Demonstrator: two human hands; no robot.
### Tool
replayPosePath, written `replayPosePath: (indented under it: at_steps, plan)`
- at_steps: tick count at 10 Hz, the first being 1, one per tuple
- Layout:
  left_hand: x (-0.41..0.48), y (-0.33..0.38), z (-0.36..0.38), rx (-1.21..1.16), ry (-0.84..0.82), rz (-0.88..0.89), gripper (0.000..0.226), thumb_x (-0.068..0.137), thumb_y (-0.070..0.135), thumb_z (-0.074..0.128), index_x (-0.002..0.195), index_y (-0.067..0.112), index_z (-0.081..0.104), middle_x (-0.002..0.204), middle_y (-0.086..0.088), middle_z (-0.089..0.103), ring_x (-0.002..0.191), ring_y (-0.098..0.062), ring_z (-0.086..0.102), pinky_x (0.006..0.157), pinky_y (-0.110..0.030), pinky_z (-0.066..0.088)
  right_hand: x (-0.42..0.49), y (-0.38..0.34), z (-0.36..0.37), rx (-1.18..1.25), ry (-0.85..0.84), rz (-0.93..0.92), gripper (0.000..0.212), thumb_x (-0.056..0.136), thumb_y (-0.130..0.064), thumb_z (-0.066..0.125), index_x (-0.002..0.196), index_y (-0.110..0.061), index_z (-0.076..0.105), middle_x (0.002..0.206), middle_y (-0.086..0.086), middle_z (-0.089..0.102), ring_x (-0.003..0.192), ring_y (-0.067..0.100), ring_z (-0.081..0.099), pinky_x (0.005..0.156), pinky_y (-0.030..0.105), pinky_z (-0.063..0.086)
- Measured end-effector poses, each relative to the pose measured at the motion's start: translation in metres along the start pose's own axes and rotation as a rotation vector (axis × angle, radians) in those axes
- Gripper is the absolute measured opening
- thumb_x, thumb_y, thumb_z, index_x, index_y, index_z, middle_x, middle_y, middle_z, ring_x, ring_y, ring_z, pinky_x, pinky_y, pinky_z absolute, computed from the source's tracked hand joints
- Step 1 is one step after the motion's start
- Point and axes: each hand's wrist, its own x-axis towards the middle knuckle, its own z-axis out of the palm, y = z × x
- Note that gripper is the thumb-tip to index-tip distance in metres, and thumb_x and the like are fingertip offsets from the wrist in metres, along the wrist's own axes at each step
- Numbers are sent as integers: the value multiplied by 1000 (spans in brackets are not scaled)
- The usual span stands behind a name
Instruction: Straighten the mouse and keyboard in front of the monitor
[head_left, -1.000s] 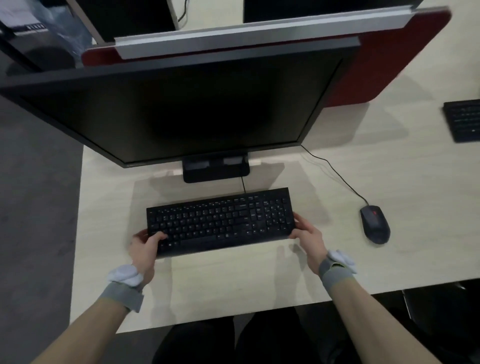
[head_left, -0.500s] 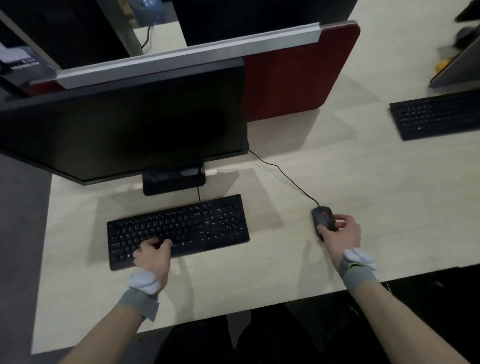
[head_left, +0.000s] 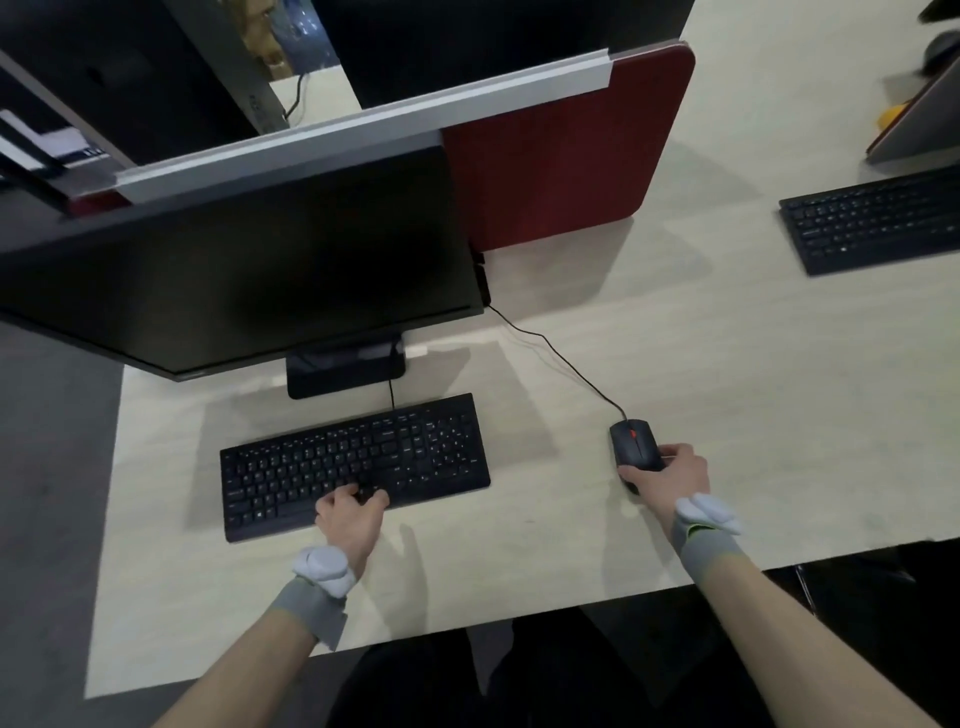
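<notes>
Right hand on the mouse, left hand resting on the keyboard

The mouse (head_left: 635, 451), well right of the keyboard (head_left: 353, 465) below the monitor (head_left: 234, 270), could snag on its cable (head_left: 561, 358) and twist if pulled. The right hand (head_left: 670, 470) clasped its rear; the left hand (head_left: 350, 522) lay loosely curled on the keyboard's near edge, gripping nothing, both forearms outstretched.

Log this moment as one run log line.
left hand: resting on keyboard | right hand: gripping mouse | keyboard: before monitor | mouse: right of keyboard, apart
</notes>
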Motion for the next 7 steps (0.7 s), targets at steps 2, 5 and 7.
replayPosePath:
  at_steps: [2, 5, 7]
  plan:
    - [-7, -2, 2, -35, -7, -30, 56, 88, 27, 59, 139, 8, 49, 150, -18, 29, 135, -41, 33, 113, -50, 32, -14, 2, 3, -12, -18, -24, 65, 63, -35, 81, 120, -14, 57, 117, 13, 62, 99, 35, 67, 89, 48, 58]
    - [-15, -11, -1, -54, 1, -52, 55, 86, 27, 61, 137, 9, 52, 148, -20, 34, 133, -42, 36, 112, -47, 32, -18, 3, 7, -60, -18, -37, 70, 63, -43, 79, 123, -15, 55, 119, 13, 59, 102, 37, 66, 90, 50, 57]
    - [-13, -28, -10, -44, -2, -55, 53, 86, 29, 60, 135, 11, 53, 148, -20, 34, 133, -41, 36, 112, -49, 32, -28, 8, 4, -99, -4, -16, 86, 66, -44, 82, 138, -11, 48, 130, 18, 54, 109, 41, 63, 96, 51, 53]
